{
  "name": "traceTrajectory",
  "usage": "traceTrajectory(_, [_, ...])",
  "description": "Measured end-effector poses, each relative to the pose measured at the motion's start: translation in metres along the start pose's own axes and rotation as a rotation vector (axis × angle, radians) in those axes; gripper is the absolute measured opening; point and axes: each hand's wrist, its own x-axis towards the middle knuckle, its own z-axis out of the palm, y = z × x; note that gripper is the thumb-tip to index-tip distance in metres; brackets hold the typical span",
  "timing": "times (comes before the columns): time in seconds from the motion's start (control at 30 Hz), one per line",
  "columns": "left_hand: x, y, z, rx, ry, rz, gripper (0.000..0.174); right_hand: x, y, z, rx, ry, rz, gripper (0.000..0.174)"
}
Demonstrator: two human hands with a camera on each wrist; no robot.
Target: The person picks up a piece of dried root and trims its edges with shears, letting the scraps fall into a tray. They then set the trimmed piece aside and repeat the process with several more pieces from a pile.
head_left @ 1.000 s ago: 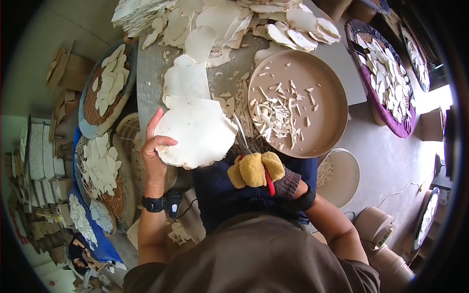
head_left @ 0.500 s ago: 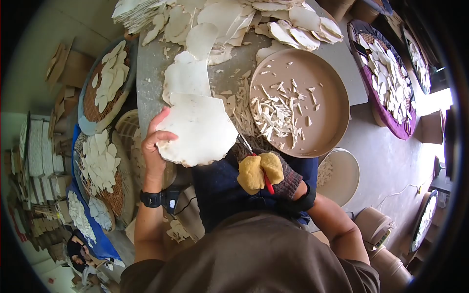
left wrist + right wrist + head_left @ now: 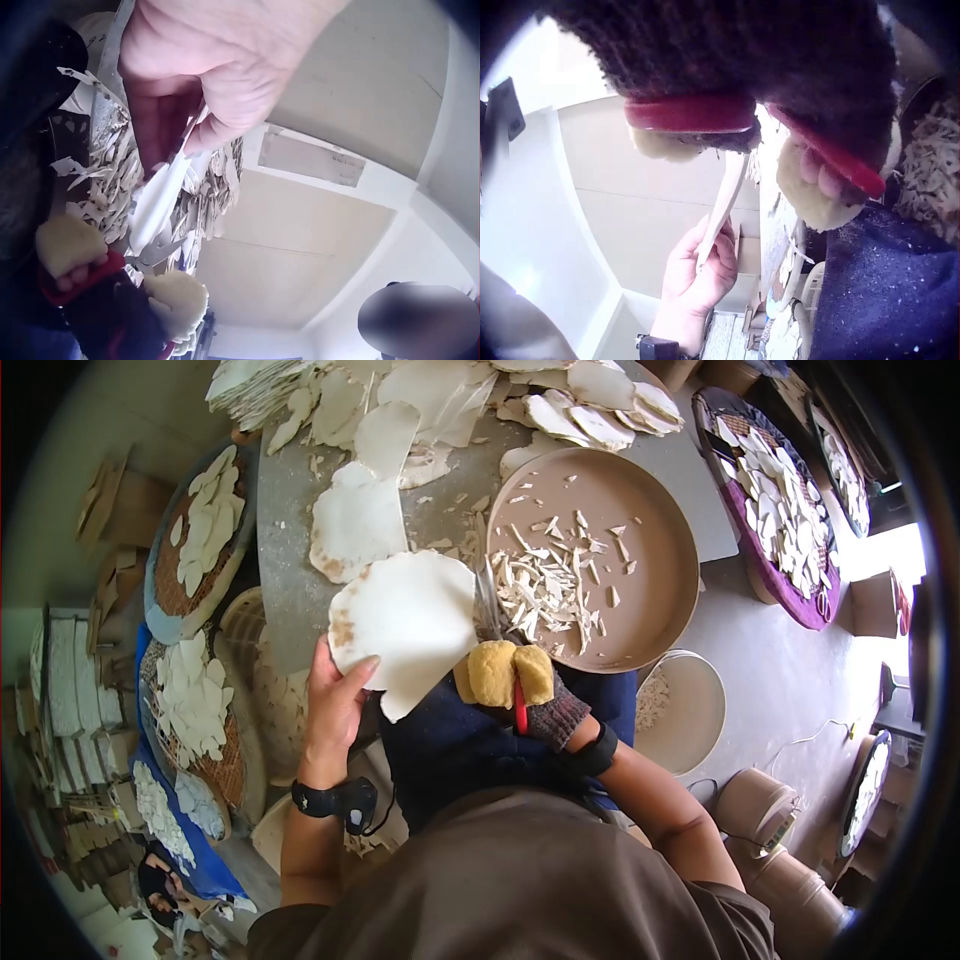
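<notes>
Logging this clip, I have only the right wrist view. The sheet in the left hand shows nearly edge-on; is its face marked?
Observer: Yes. In the head view, the sheet has brown patches along its left side.
Reviewer: I see red handles but can't make out the blades. Where are they?
Observer: The left wrist view shows the blades at the sheet's lower end; whether they touch it, I can't tell.
Reviewer: Any tray nearby?
Observer: Yes, the head view shows a round tray with scraps mostly on its left side.

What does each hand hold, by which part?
Left hand: flat, white, irregular sheet, pinched at its lower-left edge in the head view. Right hand: metal scissors, by their red handles.
</notes>
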Motion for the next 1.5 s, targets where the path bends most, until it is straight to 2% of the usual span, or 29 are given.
traceTrajectory(0.17, [-0.006, -0.002, -0.004, 0.053, -0.054, -0.025, 0.055, 0.007, 0.010, -0.010, -0.539, -0.135, -0.085, 0.032])
traceTrajectory(0.3, [-0.003, -0.006, -0.008, 0.106, -0.056, 0.019, 0.057, 0.005, 0.003, -0.017, -0.386, -0.150, -0.068, 0.032])
traceTrajectory(0.37, [-0.004, -0.001, -0.004, 0.066, 0.048, 0.067, 0.058, 0.004, -0.002, -0.014, -0.115, -0.133, 0.024, 0.032])
traceTrajectory(0.43, [-0.002, -0.002, -0.002, 0.072, 0.154, 0.130, 0.058, 0.005, -0.007, -0.005, 0.294, -0.103, 0.142, 0.031])
traceTrajectory(0.53, [-0.003, -0.015, 0.005, -0.145, 0.272, 0.241, 0.052, 0.006, -0.037, 0.013, -0.571, -0.175, -0.020, 0.028])
traceTrajectory(0.57, [-0.007, -0.020, 0.008, -0.286, 0.230, 0.227, 0.048, 0.006, -0.026, 0.012, -0.526, -0.122, -0.028, 0.027])
traceTrajectory(0.67, [-0.024, -0.049, 0.028, -0.609, 0.272, 0.150, 0.044, 0.008, -0.013, 0.015, -0.401, -0.041, -0.014, 0.027])
traceTrajectory(0.77, [-0.024, -0.052, 0.055, -0.535, 0.239, 0.214, 0.041, 0.007, -0.020, 0.017, -0.573, -0.083, 0.006, 0.028])
traceTrajectory(0.83, [-0.015, -0.062, 0.050, -0.462, 0.294, 0.167, 0.041, 0.007, -0.023, 0.021, -0.676, -0.112, -0.005, 0.028])
traceTrajectory(0.9, [-0.005, -0.058, 0.050, -0.449, 0.327, 0.134, 0.040, 0.006, -0.027, 0.021, -0.625, -0.138, 0.034, 0.029])
traceTrajectory(0.97, [-0.001, -0.050, 0.046, -0.382, 0.320, 0.069, 0.041, 0.005, -0.037, 0.017, -0.452, -0.167, 0.131, 0.029])
traceTrajectory(1.07, [0.005, -0.053, 0.032, -0.302, 0.323, 0.022, 0.042, 0.003, -0.047, 0.020, -0.356, -0.188, 0.143, 0.029])
traceTrajectory(1.17, [0.009, -0.049, 0.028, -0.295, 0.275, 0.037, 0.044, 0.000, -0.036, 0.024, -0.203, -0.090, 0.095, 0.029])
traceTrajectory(1.27, [0.012, -0.037, 0.025, -0.272, 0.199, 0.030, 0.045, 0.005, -0.027, 0.016, 0.034, -0.183, 0.105, 0.028])
traceTrajectory(1.37, [0.013, -0.033, 0.027, -0.233, 0.191, 0.052, 0.045, 0.016, -0.026, 0.008, -0.092, -0.182, 0.123, 0.030])
traceTrajectory(1.47, [0.014, -0.031, 0.040, -0.305, 0.255, 0.101, 0.043, 0.019, -0.030, 0.014, -0.475, -0.167, 0.027, 0.031])
traceTrajectory(1.5, [0.011, -0.033, 0.050, -0.353, 0.290, 0.142, 0.042, 0.019, -0.030, 0.017, -0.494, -0.153, 0.021, 0.030])
